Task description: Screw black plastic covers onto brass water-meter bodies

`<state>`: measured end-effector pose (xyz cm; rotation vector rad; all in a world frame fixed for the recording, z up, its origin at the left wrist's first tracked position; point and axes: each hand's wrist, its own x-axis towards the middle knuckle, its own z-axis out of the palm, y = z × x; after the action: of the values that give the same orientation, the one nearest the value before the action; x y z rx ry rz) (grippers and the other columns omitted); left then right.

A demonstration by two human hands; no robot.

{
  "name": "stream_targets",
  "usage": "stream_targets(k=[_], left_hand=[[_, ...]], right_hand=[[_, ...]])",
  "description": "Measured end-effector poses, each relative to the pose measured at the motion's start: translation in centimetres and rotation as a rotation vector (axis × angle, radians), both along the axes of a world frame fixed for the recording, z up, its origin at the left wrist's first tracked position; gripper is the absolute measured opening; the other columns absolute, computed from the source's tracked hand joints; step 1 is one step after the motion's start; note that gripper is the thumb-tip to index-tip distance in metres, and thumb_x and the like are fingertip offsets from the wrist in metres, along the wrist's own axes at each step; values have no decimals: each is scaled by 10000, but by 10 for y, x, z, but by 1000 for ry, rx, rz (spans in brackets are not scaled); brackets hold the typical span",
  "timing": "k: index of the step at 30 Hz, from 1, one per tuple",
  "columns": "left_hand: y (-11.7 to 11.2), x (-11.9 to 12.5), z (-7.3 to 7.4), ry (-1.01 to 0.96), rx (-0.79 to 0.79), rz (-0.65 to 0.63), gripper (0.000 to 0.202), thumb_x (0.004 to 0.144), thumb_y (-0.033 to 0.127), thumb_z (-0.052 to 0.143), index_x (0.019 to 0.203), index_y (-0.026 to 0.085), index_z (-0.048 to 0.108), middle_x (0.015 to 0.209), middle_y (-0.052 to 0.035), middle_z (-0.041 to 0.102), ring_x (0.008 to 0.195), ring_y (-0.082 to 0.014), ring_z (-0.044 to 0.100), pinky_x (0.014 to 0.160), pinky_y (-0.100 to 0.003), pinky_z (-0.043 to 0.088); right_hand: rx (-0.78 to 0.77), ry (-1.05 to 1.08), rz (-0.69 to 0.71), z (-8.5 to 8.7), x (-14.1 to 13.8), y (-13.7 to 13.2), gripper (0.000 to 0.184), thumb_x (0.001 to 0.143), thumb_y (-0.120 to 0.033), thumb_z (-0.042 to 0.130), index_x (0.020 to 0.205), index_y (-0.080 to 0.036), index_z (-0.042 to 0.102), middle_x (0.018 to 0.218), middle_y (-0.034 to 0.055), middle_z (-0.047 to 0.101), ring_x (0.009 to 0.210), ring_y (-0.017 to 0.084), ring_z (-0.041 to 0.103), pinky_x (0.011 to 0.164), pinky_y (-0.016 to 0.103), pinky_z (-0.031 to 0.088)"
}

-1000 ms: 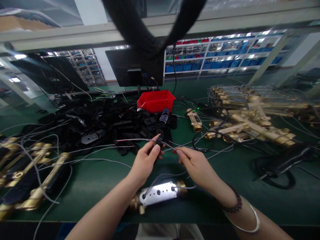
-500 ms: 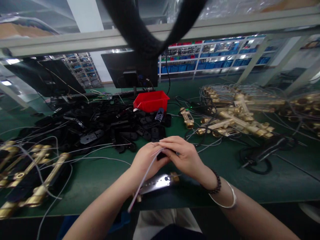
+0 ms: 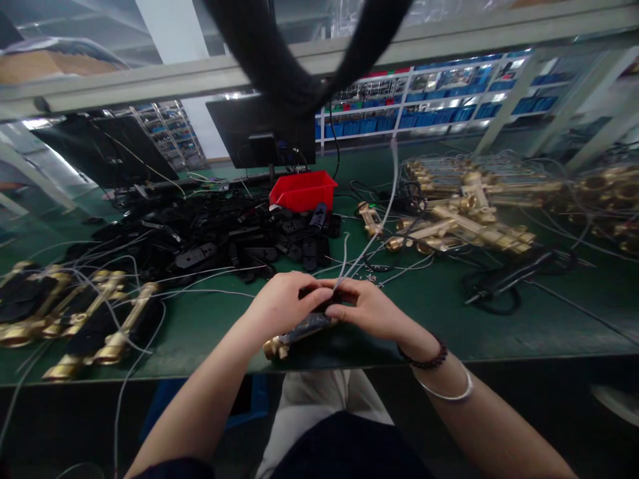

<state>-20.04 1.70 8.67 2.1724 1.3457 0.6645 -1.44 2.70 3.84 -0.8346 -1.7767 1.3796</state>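
Left hand [image 3: 282, 306] and right hand [image 3: 372, 311] — fingers [image 3: 315, 299] pinching a dark piece [image 3: 337, 301] — meet over a brass-ended fitting [image 3: 302, 329].

A red bin [image 3: 310, 197] sits on the green worktop [image 3: 200, 329]; a monitor [image 3: 234, 133] stands behind it; blue bins [image 3: 432, 118] line white shelves [image 3: 403, 100] beyond.

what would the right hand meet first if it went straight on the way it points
Probably the left hand: the right hand points toward it, fingertips close together, though depth there is unclear.

Workshop with heaped brass fittings [image 3: 479, 229]
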Motion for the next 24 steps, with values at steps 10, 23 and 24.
stream_targets(k=[10,23,24], left_hand=[[-40,0,-59,-228,83,364,259,849,299,502,980,204,704,1039,-94,699,1003,-258,590,946,-389,415],[-29,36,-58,-153,26,479,161,746,117,574,793,201,702,850,-80,687,874,-270,601,833,-378,437],[-31,34,-58,-149,35,474,159,739,119,584,800,202,705,860,-81,691,886,-276,600,840,-383,436]], right_hand=[[-420,486,-293,-40,3,8,420,582,-432,804,910,-198,685,920,38,681,781,136,617,763,280,516],[-339,377,-134,-36,-7,-8,445,576,-218,812,995,-199,662,935,27,693,845,159,634,755,285,529],[-328,350,-126,-35,-7,-9,440,577,-203,804,992,-196,660,918,25,691,826,158,635,739,286,532]])
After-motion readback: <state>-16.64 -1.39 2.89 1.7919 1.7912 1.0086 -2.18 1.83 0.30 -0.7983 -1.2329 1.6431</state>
